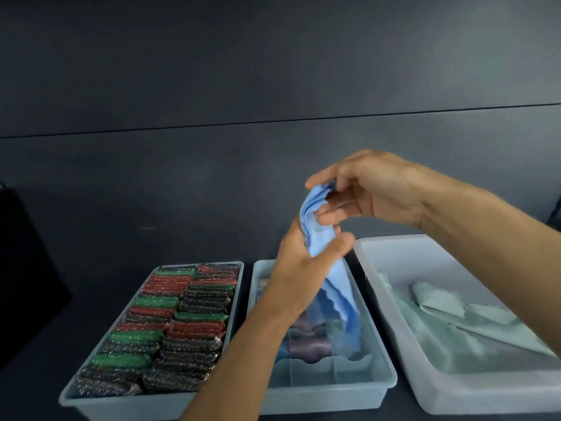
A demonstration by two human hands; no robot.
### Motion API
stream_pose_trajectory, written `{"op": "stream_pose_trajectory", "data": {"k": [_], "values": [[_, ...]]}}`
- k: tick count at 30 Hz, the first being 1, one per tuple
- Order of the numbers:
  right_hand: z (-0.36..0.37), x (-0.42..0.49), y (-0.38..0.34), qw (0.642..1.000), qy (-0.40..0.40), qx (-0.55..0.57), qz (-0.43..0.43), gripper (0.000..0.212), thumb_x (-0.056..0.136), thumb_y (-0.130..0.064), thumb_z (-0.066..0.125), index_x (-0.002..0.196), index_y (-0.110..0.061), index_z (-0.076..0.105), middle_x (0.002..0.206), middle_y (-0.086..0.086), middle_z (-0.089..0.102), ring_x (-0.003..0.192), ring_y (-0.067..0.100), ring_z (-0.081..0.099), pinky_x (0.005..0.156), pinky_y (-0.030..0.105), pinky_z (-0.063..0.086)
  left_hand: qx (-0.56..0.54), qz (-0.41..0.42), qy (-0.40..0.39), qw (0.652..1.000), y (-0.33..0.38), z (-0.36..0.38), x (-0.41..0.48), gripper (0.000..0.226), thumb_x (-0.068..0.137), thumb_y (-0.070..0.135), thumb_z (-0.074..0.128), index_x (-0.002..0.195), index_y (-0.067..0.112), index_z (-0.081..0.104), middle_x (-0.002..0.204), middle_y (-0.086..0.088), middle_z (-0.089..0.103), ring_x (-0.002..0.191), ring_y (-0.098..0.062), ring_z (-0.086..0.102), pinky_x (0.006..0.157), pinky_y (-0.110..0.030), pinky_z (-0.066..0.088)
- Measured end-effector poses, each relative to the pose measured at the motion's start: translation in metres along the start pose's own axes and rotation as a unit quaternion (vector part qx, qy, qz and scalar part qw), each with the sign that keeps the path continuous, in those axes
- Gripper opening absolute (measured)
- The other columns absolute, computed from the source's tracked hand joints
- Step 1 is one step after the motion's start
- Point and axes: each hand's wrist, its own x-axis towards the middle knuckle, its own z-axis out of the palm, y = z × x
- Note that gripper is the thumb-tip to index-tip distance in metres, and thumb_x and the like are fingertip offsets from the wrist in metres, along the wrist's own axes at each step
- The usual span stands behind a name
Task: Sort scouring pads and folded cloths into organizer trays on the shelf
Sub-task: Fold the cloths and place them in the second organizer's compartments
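Observation:
A light blue cloth [334,278] hangs above the middle divided tray [376,338], its lower edge trailing down into it. My left hand [303,256] grips the cloth around its middle from below. Higher up, my right hand [364,189] pinches its top end. The left tray [233,305] is packed with rows of green, red and dark glittery scouring pads [170,323]. Rolled purple and blue cloths [306,344] sit in compartments of the middle tray, partly hidden by my left forearm.
A larger white bin [394,314] at the right holds loose pale green cloths [449,317]. All three containers stand side by side on a dark shelf [91,268] with a dark back wall. A black object stands at the far left edge.

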Motion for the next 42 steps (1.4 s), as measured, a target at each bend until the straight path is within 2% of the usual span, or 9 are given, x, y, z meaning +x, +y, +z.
{"op": "stream_pose_trajectory", "data": {"k": [6,10,16,24,28,32,35,40,42], "values": [[-0.005,-0.011,0.005,0.985,0.011,-0.155,-0.079,0.026,0.087,0.013,0.05,0.096,-0.006,0.066,0.081,0.016,0.068,0.059,0.012,0.066,0.062,0.019,0.058,-0.094,-0.064,-0.04,0.993,0.0,-0.007,0.005,0.024,0.1,0.013,0.049,0.12,0.009,0.062,0.107,-0.014,0.074,0.1,-0.03,0.071,0.088,-0.038,0.057],[-0.005,-0.004,0.006,0.932,0.136,-0.289,-0.169,0.022,0.083,-0.017,0.068,0.067,-0.003,0.062,0.047,-0.008,0.038,0.04,0.006,0.031,0.04,0.015,0.029,-0.12,-0.11,-0.093,0.982,0.001,-0.004,-0.002,0.019,0.092,0.02,0.06,0.11,0.012,0.064,0.108,-0.009,0.075,0.101,-0.029,0.071,0.078,-0.035,0.059],[-0.013,0.011,0.007,0.916,0.178,-0.318,-0.166,0.027,0.077,-0.03,0.073,0.067,-0.009,0.059,0.055,-0.007,0.043,0.044,0.005,0.036,0.045,0.018,0.032,-0.12,-0.152,-0.077,0.978,-0.002,0.001,-0.008,0.026,0.098,0.023,0.053,0.119,0.008,0.06,0.106,-0.008,0.075,0.096,-0.03,0.072,0.09,-0.047,0.054],[-0.016,0.011,0.012,0.964,0.13,-0.125,-0.197,0.016,0.086,-0.015,0.07,0.088,-0.002,0.062,0.082,0.013,0.07,0.067,0.012,0.067,0.064,0.036,0.058,-0.131,-0.216,-0.075,0.965,-0.015,-0.012,-0.003,0.031,0.1,0.031,0.048,0.117,0.009,0.064,0.109,-0.012,0.074,0.101,-0.034,0.071,0.092,-0.048,0.053],[-0.012,0.003,0.02,0.946,0.129,-0.121,-0.271,0.012,0.085,-0.012,0.071,0.079,-0.009,0.062,0.068,0.001,0.064,0.061,0.006,0.06,0.06,0.024,0.051,-0.269,-0.326,-0.068,0.904,-0.024,-0.019,0.007,0.043,0.102,0.036,0.038,0.127,0.007,0.059,0.121,-0.017,0.069,0.114,-0.037,0.064,0.105,-0.054,0.044],[0.006,-0.016,0.051,0.93,0.096,-0.176,-0.308,0.007,0.082,-0.011,0.074,0.079,-0.012,0.068,0.07,-0.005,0.068,0.061,0.01,0.063,0.065,0.026,0.053,-0.39,-0.34,-0.024,0.855,-0.025,-0.022,0.018,0.041,0.097,0.026,0.037,0.114,0.001,0.064,0.107,-0.021,0.072,0.096,-0.035,0.072,0.087,-0.052,0.054],[0.017,-0.024,0.086,0.883,0.085,-0.315,-0.338,0.009,0.082,-0.03,0.068,0.084,-0.023,0.071,0.083,-0.009,0.072,0.074,0.013,0.067,0.069,0.037,0.054,-0.437,-0.345,0.011,0.831,-0.027,-0.028,0.025,0.037,0.092,0.021,0.037,0.094,-0.001,0.068,0.085,-0.019,0.069,0.065,-0.03,0.071,0.058,-0.039,0.06],[0.024,-0.019,0.123,0.782,0.091,-0.422,-0.449,0.004,0.08,-0.017,0.071,0.082,-0.017,0.074,0.096,-0.006,0.074,0.093,0.014,0.071,0.065,0.037,0.055,-0.437,-0.337,0.011,0.834,-0.029,-0.034,0.03,0.08,0.094,0.065,0.035,0.127,-0.004,0.059,0.126,-0.021,0.065,0.1,-0.032,0.07,0.081,-0.049,0.058],[0.025,-0.019,0.131,0.769,0.092,-0.432,-0.462,0.009,0.082,-0.022,0.069,0.083,-0.016,0.075,0.1,-0.004,0.074,0.098,0.015,0.07,0.066,0.037,0.056,-0.393,-0.332,0.002,0.858,-0.025,-0.032,0.028,0.068,0.093,0.059,0.047,0.121,-0.001,0.064,0.121,-0.015,0.069,0.101,-0.023,0.071,0.083,-0.041,0.059]]}}
